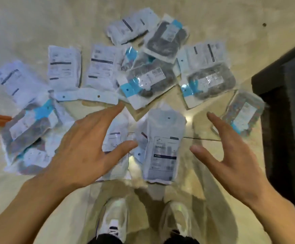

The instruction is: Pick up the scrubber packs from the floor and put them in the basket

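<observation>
Head view looks straight down on a scatter of scrubber packs (144, 81) lying on the pale floor (37, 23), with both hands held out above them. The left hand (83, 148) and the right hand (231, 155) are both spread wide and hold nothing. Between the two thumbs lies the nearest pack (162, 147), flat, label side up; another pack (116, 138) lies half hidden under the left fingers, and the rest fan out beyond the fingertips.

These look light and soft: thin, glossy plastic pouches with a dark, springy pad inside, white printed labels, and a blue strip near the top on some. I'd judge the film slippery and crinkly, so a pinch across the padded middle, or a scoop under the edges, should hold better than the flat header. Nothing fragile here.

No basket shows itself plainly; a dark object (287, 120) stands beyond the right fingers, though I cannot tell what it is.
</observation>
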The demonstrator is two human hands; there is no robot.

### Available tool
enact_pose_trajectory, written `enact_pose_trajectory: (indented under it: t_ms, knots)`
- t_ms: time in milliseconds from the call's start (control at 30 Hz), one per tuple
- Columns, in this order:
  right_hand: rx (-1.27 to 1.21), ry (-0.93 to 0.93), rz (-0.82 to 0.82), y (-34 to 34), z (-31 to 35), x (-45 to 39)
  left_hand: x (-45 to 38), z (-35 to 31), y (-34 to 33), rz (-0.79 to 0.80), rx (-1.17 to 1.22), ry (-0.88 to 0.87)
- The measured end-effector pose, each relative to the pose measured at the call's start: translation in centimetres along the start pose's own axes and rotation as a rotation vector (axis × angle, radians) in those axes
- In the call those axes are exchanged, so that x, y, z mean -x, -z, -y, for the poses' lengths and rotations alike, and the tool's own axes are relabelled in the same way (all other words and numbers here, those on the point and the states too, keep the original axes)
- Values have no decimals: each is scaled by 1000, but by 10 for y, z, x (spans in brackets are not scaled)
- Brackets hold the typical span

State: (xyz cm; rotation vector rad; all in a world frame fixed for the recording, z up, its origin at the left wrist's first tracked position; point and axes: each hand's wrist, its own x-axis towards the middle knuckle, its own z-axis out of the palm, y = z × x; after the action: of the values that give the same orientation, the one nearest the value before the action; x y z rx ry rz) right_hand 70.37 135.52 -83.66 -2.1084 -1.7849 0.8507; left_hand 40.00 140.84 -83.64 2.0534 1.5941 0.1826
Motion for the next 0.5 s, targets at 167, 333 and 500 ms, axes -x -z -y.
enact_pose_trajectory:
  t_ms: [167,333,500]
  knots:
    - [-20,4,-44,-75,-47,-25,-25,46,-67,11,-6,-53]
    - [37,-45,-48,-102,-61,-37,-41,57,-98,-30,24,-139]
    - [-1,-159,-14,-104,-58,-33,-30,53,-95,-18,112,-64]
